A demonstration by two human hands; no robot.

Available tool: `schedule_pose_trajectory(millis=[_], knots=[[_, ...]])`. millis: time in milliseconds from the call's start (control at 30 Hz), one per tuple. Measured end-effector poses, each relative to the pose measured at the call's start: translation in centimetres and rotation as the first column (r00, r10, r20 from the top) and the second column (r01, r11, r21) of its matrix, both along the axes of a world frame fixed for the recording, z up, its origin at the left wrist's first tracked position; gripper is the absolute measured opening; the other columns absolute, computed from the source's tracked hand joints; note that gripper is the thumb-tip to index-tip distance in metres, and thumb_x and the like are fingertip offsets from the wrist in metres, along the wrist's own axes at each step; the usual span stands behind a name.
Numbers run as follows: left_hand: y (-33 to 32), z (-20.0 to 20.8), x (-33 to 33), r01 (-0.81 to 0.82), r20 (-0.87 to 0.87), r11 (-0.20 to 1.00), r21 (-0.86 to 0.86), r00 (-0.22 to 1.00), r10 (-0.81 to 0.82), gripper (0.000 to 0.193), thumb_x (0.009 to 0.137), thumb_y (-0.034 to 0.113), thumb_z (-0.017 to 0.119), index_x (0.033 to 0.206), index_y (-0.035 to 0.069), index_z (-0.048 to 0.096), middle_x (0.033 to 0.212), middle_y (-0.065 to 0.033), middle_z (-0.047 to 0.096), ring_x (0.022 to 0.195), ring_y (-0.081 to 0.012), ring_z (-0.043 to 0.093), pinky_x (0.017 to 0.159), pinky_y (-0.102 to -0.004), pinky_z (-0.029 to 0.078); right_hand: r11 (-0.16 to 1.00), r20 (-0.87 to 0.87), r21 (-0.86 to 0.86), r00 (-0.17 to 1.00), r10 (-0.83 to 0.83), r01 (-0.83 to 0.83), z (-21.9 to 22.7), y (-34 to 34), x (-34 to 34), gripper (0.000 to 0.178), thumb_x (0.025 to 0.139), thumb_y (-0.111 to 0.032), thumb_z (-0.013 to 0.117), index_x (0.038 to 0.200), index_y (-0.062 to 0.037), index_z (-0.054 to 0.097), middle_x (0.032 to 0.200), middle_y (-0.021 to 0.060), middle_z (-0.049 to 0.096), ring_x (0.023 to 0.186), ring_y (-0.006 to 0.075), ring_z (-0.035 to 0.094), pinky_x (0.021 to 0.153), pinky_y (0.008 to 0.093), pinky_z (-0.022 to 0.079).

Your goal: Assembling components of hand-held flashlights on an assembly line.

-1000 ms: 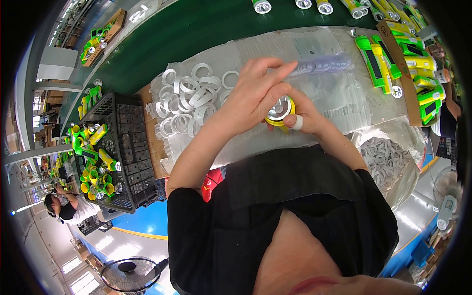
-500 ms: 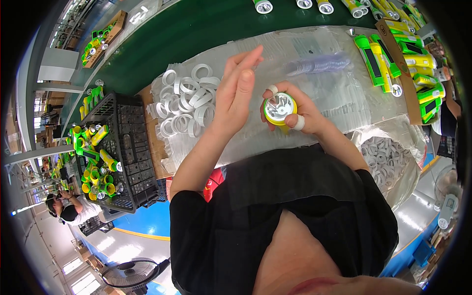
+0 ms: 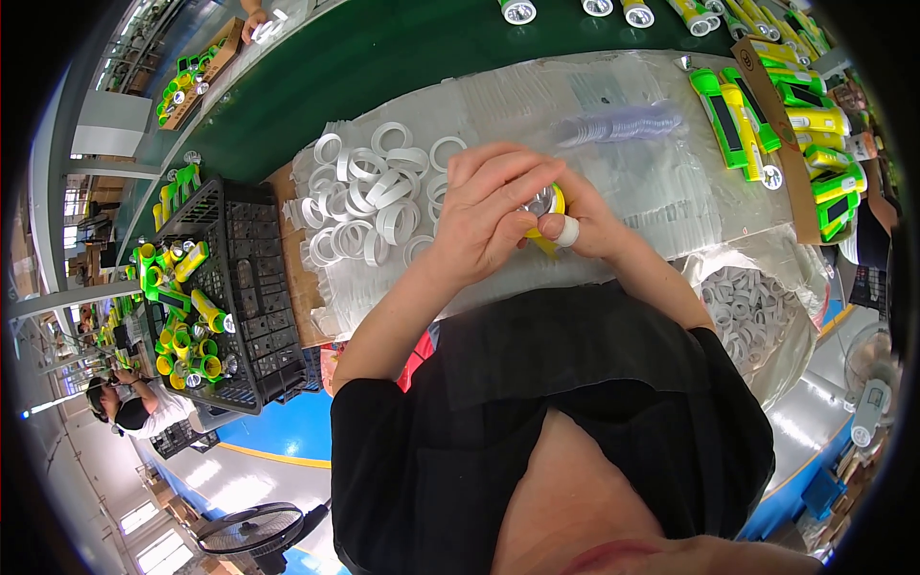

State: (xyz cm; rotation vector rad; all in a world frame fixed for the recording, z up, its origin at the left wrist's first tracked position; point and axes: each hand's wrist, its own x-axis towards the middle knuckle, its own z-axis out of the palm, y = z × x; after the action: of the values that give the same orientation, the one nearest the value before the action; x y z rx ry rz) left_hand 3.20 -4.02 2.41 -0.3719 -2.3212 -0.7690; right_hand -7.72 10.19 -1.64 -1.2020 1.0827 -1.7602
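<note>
A yellow flashlight (image 3: 544, 200) with a shiny reflector is held upright between my hands at the middle of the bench. My right hand (image 3: 591, 218), with white tape on a finger and the thumb, is wrapped round it from the right. From the left, my left hand (image 3: 486, 206) is closed over its head, and the fingers cover most of the reflector. Loose white rings (image 3: 369, 192) lie in a heap just left of my left hand. Beyond my right hand lies a row of thin clear plastic discs (image 3: 623, 126).
At the left stands a black crate (image 3: 251, 287) of green and yellow flashlight parts. A carton (image 3: 781, 144) of flashlights is at the right, above a bag of white rings (image 3: 747, 311). Another person's hand (image 3: 254, 21) shows at the far left.
My left hand was raised open beside the flashlight and has come right and down, closing over its head. Another person's hand has appeared at the far left.
</note>
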Motion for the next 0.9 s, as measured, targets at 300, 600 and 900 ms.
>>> schedule_pose_trajectory(millis=[300,600,900], knots=[[1.0,-0.2,0.3,0.022,-0.038,0.996,0.088,0.999,-0.018,0.041,0.099,0.027,0.041,0.119,-0.001,0.062,0.12,-0.0149,0.061,0.115,-0.0346,0.055,0.096,-0.043,0.038,0.999,-0.087,-0.01,0.995,-0.049,0.048,-0.3,0.0,0.0,0.046,0.09,-0.032,0.067,0.122,-0.005,0.048,0.103,0.0053,0.058,0.087,0.013,0.059,0.075,0.0275,0.05],[0.7,-0.6,0.3,-0.118,-0.12,0.982,-0.146,0.988,0.1,0.038,0.096,0.024,0.04,0.115,0.003,0.065,0.128,-0.0153,0.058,0.122,-0.0338,0.051,0.102,-0.0435,0.032,0.999,-0.077,0.032,0.997,-0.022,0.025,-0.6,0.0,0.1,0.042,0.091,-0.032,0.065,0.121,-0.0055,0.05,0.11,0.006,0.055,0.101,0.0153,0.054,0.085,0.0306,0.046],[-5.3,-1.1,-1.2,-0.43,0.045,0.892,-0.14,0.897,0.439,0.042,0.082,0.035,0.068,0.113,0.006,0.063,0.108,-0.0134,0.065,0.101,-0.0302,0.06,0.086,-0.0413,0.041,0.964,0.048,-0.173,0.979,-0.198,0.203,0.5,-2.5,-1.9,0.034,0.092,-0.014,0.06,0.122,-0.0064,0.048,0.101,0.0076,0.058,0.077,0.0136,0.06,0.068,0.0277,0.053]])
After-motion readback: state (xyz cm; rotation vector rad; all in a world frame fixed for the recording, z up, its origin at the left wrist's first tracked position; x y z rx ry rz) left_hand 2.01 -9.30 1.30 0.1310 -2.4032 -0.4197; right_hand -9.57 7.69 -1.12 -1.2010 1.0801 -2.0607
